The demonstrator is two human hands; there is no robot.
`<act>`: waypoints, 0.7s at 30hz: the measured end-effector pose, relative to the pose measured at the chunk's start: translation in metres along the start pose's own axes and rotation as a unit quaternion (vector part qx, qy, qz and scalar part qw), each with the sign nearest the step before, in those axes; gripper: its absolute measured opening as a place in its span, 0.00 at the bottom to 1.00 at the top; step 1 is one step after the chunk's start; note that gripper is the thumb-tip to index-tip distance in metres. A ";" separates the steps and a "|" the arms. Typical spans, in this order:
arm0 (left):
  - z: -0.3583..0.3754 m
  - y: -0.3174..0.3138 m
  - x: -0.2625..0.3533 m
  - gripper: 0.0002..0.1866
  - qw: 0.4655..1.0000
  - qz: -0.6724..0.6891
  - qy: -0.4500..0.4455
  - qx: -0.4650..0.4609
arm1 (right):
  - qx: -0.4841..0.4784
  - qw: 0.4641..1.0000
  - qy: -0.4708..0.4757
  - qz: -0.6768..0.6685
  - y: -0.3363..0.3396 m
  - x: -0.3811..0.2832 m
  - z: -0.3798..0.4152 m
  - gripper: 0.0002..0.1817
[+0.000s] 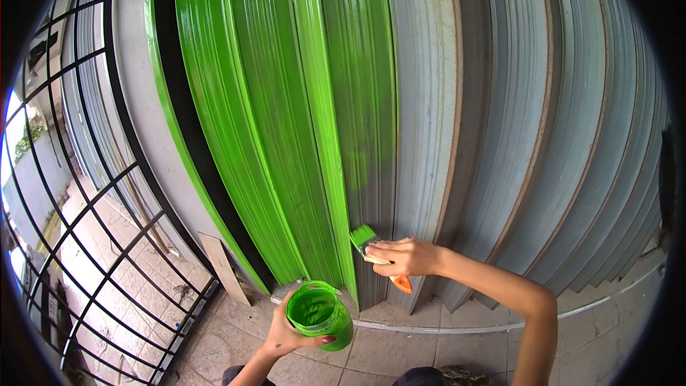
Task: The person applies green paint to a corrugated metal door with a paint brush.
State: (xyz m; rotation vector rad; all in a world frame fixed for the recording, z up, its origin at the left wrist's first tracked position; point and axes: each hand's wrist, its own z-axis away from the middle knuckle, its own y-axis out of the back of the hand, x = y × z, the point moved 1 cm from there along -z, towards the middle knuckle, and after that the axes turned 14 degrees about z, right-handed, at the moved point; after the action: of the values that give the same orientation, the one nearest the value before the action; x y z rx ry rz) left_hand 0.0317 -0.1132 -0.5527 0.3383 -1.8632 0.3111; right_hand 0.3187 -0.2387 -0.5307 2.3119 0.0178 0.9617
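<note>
My right hand point(409, 256) is closed around a paintbrush point(362, 236), its bristles coated in green and its orange handle end poking out below the fingers. The bristle tips are right at the lower part of a grey folding metal panel, beside a green ridge. My left hand point(286, 334) grips a jar of green paint point(320, 318) from the side, its open mouth tilted toward me and green smeared over the walls. Wet green paint covers the panels point(279, 136) on the left. The strip above the brush is green at the top and patchy lower down.
Bare grey metal folds point(522, 136) with rusty edges run off to the right. A black barred gate point(107, 186) stands at the left. A thin board point(224, 269) leans near the painted edge. A floor track point(457, 329) crosses the tiles below the panels.
</note>
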 end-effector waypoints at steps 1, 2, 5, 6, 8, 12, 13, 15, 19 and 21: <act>-0.001 0.000 -0.008 0.49 1.000 -0.005 0.000 -0.001 | -0.009 1.000 0.010 0.008 0.000 0.000 0.001 0.03; -0.001 0.001 -0.015 0.49 1.000 -0.010 0.000 -0.001 | -0.018 1.000 0.020 0.015 0.005 0.003 -0.005 0.03; 0.002 0.010 -0.029 0.49 1.000 -0.006 0.007 0.005 | 0.052 0.995 -0.010 0.085 0.037 0.055 -0.041 0.03; 0.002 0.013 -0.032 0.49 1.000 0.000 0.008 0.010 | 0.080 0.989 -0.016 0.119 0.054 0.072 -0.058 0.03; 0.000 0.018 -0.036 0.48 1.000 0.012 0.024 0.015 | 0.149 0.977 -0.061 0.140 0.090 0.099 -0.087 0.04; 0.001 0.029 -0.048 0.48 0.999 0.023 0.022 0.021 | 0.122 0.981 -0.074 0.131 0.060 0.095 -0.077 0.05; 0.001 0.032 -0.047 0.48 1.000 0.012 0.015 0.022 | 0.094 0.986 -0.059 0.128 0.044 0.077 -0.065 0.04; -0.001 0.035 -0.044 0.47 0.999 0.026 0.007 0.028 | 0.065 0.991 -0.066 0.098 0.019 0.040 -0.041 0.03; 0.002 0.042 -0.043 0.46 0.998 0.046 0.009 0.043 | -0.061 0.998 -0.026 -0.016 0.014 0.010 -0.026 0.02; 0.004 0.044 -0.043 0.46 0.998 0.044 0.014 0.052 | -0.031 0.999 -0.019 0.011 0.024 0.037 -0.040 0.01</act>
State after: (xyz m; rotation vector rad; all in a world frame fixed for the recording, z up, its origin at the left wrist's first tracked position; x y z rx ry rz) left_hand 0.0237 -0.0709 -0.5966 0.3206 -1.8416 0.4719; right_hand 0.3148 -0.2267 -0.4723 2.2767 -0.0526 0.9164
